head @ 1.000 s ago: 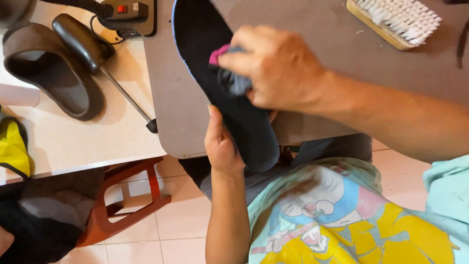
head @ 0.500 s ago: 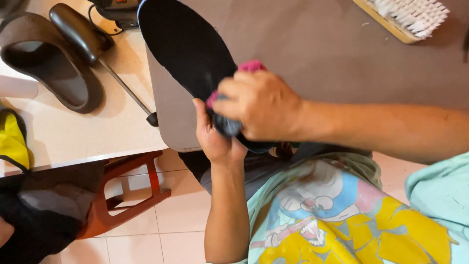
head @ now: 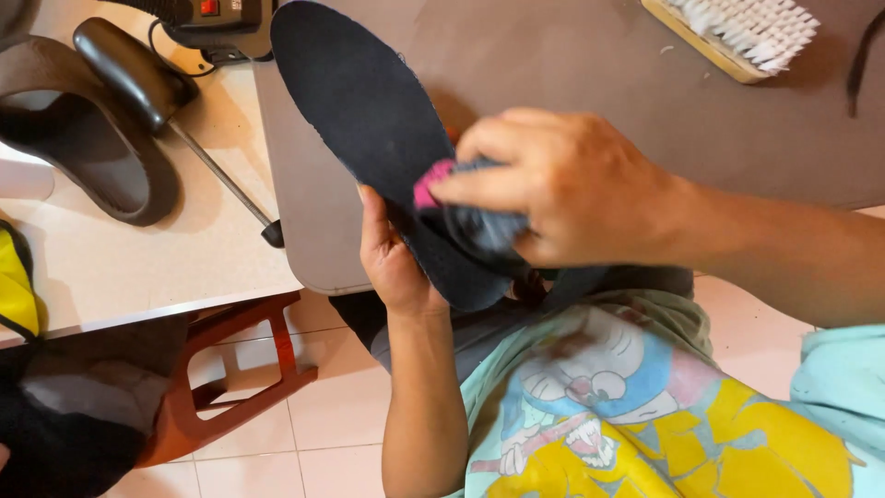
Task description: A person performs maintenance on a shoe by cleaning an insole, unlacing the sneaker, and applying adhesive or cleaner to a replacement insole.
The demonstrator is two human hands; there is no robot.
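Observation:
A long black shoe insole [head: 364,120] is held up over the edge of a grey-brown table [head: 572,83]. My left hand [head: 395,263] grips its lower end from beneath, thumb along the left edge. My right hand [head: 562,189] presses a dark blue-grey cloth with a pink edge [head: 466,217] onto the insole's lower half. The cloth is mostly hidden under my fingers.
A wooden scrub brush with white bristles [head: 737,32] lies at the table's back right. On the cream table to the left are a black slide sandal [head: 88,138], a black shoe-tree-like tool with a metal rod [head: 157,92] and a black power strip [head: 217,18]. A red-brown stool [head: 230,369] stands below.
My right hand slid the cloth down the insole toward my left hand, then back up slightly. The insole's tip has swung to point further up and left.

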